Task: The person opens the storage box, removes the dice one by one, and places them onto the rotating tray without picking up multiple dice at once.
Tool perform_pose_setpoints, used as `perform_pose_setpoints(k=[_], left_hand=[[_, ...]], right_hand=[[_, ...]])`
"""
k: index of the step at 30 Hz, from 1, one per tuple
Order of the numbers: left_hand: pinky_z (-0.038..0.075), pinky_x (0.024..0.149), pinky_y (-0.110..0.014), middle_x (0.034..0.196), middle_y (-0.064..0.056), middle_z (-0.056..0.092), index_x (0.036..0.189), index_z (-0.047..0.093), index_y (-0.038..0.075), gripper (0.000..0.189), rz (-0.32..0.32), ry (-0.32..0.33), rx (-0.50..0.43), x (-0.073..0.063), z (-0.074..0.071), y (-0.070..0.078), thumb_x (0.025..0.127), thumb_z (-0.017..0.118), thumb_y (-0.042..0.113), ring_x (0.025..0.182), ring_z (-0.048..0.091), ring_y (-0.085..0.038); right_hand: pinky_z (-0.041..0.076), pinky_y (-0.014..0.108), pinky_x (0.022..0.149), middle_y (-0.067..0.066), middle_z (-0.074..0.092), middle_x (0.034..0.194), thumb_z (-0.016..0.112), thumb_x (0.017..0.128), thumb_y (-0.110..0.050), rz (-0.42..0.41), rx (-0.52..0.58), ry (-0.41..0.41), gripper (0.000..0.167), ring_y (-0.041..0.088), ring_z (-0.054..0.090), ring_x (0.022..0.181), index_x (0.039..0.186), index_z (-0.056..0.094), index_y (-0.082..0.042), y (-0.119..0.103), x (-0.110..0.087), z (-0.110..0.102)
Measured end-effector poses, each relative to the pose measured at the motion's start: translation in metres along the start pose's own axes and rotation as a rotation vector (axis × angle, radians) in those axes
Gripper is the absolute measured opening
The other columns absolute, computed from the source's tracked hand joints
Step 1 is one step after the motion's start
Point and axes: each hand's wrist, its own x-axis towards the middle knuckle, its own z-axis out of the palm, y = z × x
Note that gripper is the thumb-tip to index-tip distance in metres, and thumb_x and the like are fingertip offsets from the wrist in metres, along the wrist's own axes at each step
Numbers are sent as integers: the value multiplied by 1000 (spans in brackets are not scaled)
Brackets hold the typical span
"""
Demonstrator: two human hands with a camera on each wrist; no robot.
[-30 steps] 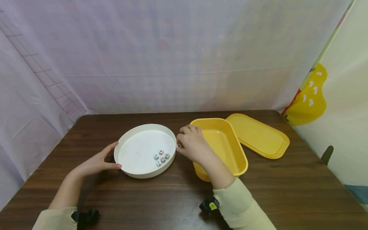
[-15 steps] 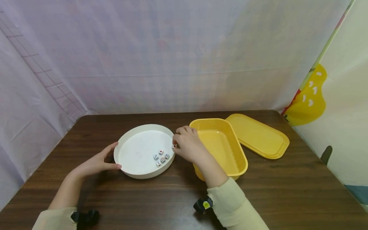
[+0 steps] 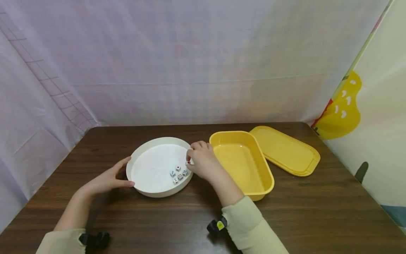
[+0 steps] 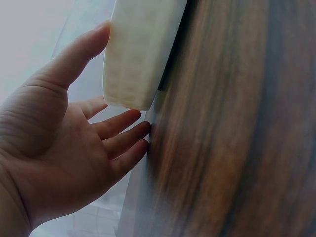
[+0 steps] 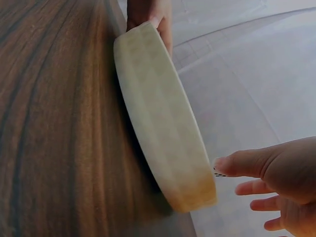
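A round white tray stands on the table, with several white dice lying together in its right part. At the tray's left side, my left hand touches the wall with thumb and fingertips spread apart; in the left wrist view the fingers look fairly straight. My right hand pinches a single die between thumb and fingers, over the tray's right rim. Only a spotted edge of that die shows beside the thumb in the right wrist view.
Just right of the tray is a deep yellow box without its cover, partly behind my right forearm. A flat yellow lid lies beyond it, against its right side. The dark wooden table ends at a hanging cloth.
My right hand has moved left with the pinched die, from between the box and the tray to over the tray's right rim. My left hand and the other dice stay as they were.
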Motion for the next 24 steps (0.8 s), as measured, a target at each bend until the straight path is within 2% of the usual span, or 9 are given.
perform_pose_setpoints(k=[13,24], left_hand=[[17,102,-66,151,-34,8,151,6,-3,104,-3,-1,4,0,0,-1,81,77,24,136,12,-51],[17,103,-66,151,-34,8,151,6,-4,104,11,-2,12,0,0,-1,81,78,26,136,12,-51]], right_hand=[[25,52,104,11,54,124,73,86,-26,28,-25,-48,9,33,40,121,89,69,-18,-3,2,8],[27,52,102,10,55,121,74,85,-24,29,-35,-49,10,33,41,118,91,69,-18,-2,1,8]])
